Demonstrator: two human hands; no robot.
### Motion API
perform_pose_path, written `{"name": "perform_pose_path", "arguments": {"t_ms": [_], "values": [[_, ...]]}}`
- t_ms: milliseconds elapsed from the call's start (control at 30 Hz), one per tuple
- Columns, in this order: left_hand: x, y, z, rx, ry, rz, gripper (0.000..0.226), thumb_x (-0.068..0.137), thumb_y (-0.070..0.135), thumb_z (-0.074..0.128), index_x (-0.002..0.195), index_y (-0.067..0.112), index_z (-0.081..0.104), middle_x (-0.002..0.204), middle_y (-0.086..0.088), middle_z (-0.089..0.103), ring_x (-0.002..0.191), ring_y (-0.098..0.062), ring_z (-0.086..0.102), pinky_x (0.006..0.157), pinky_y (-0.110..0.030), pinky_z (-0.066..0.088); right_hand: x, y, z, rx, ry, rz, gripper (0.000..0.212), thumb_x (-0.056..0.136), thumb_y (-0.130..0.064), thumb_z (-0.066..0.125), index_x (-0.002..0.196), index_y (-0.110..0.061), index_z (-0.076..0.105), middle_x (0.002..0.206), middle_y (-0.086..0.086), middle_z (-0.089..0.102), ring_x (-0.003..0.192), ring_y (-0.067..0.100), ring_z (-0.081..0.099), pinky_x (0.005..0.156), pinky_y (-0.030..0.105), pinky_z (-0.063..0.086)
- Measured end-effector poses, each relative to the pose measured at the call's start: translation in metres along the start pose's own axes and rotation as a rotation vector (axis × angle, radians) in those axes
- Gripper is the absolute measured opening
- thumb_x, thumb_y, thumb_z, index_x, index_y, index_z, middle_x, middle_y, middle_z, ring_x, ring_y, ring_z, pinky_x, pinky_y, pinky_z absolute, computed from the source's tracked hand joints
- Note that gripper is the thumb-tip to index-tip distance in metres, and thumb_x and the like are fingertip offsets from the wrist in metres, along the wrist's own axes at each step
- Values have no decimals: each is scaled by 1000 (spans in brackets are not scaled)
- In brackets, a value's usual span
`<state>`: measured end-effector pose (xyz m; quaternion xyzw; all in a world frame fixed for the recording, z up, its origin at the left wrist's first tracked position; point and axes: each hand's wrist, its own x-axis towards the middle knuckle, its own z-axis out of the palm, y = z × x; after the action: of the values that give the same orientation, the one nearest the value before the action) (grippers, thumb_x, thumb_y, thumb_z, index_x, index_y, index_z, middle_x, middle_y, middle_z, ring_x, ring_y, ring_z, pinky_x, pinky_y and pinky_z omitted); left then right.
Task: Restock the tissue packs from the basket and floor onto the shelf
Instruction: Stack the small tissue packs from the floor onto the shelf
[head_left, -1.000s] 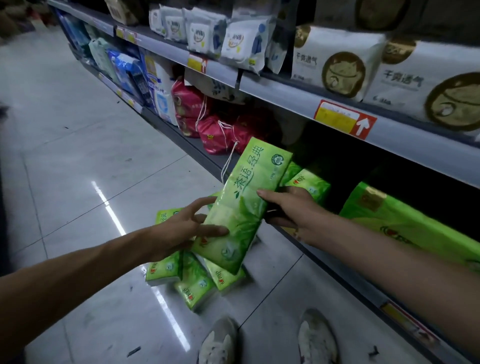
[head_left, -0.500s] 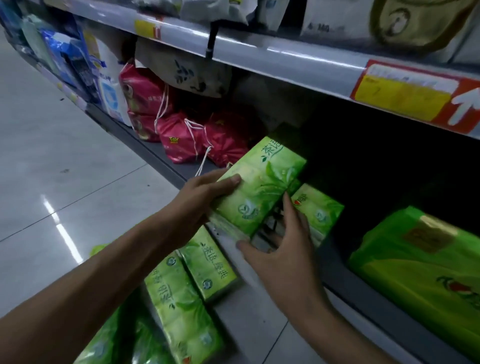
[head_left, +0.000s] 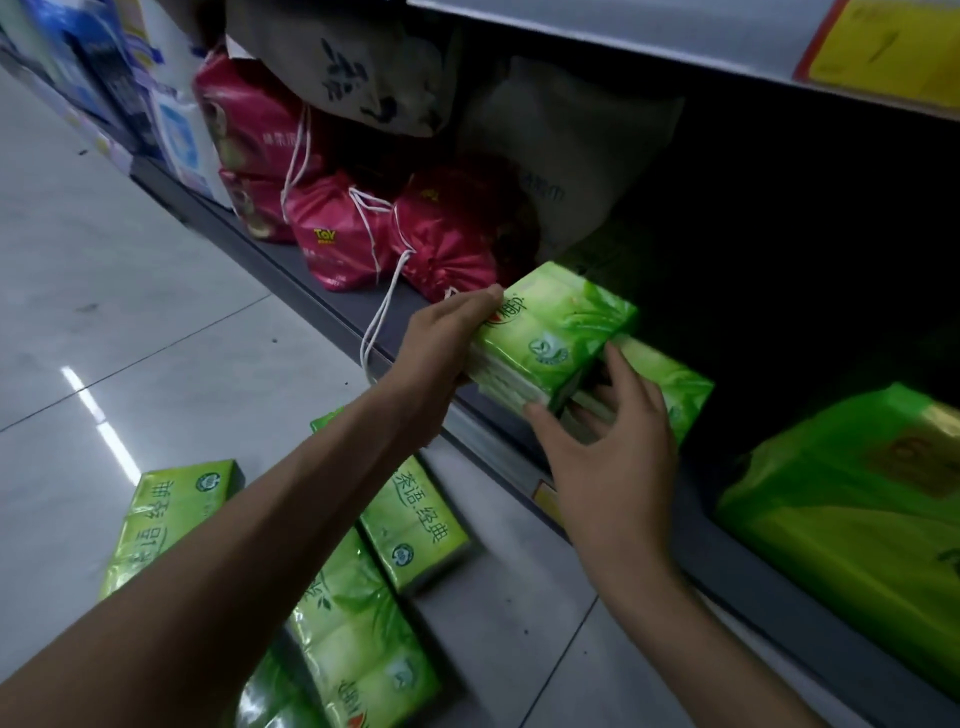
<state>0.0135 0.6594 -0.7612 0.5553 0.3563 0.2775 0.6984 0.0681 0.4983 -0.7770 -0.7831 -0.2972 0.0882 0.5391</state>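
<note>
Shelving step: left hand (head_left: 447, 338) grips tissue pack (head_left: 558, 327) at shelf (head_left: 311, 283) lip, right hand (head_left: 608, 462), fingers straight, steadies it; next, slide it inward.

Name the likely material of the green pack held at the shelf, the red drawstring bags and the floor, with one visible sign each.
Green pack: probably thin glossy plastic film; it glints and wrinkles. Red drawstring bags: shiny fabric or film, unclear which; gathered folds with sheen. Floor: seemingly glazed tile; grout lines, reflected light streak.
</note>
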Motion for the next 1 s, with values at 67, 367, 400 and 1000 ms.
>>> {"name": "perform_pose_path", "arguments": {"t_ms": [67,367,400,1000], "values": [[-9,-4,-3,49,29,48,29,103,37,62,117,15,76,101,-4,78,94,-20,74,84,-37,56,-2,0,-1,-17,12,-12,82,88,-30,81,158,-24,40,148,-7,44,130,6,50,101,19,51],[-78,-46,-51,627,33,477,52,103,43,61,153,42,47,148,16,53,137,-2,51,109,-35,47,-54,8,-14,-246,-74,-306,69,98,-22,66,159,-35,35,157,-16,32,135,11,51,98,30,56],[-83,-49,-55,733,-7,524,59,101,43,61,156,43,42,154,14,47,142,-5,46,111,-39,45,-58,9,-13,-290,-94,-346,72,98,-21,67,160,-36,32,161,-12,30,139,13,48,98,31,56],[-66,-63,-48,895,-117,628,74,94,38,66,160,45,34,171,18,23,152,-6,35,119,-44,40,-34,15,2,-322,-207,-269,76,102,-26,61,163,-42,19,173,-17,-5,153,-6,9,114,12,34]]}}
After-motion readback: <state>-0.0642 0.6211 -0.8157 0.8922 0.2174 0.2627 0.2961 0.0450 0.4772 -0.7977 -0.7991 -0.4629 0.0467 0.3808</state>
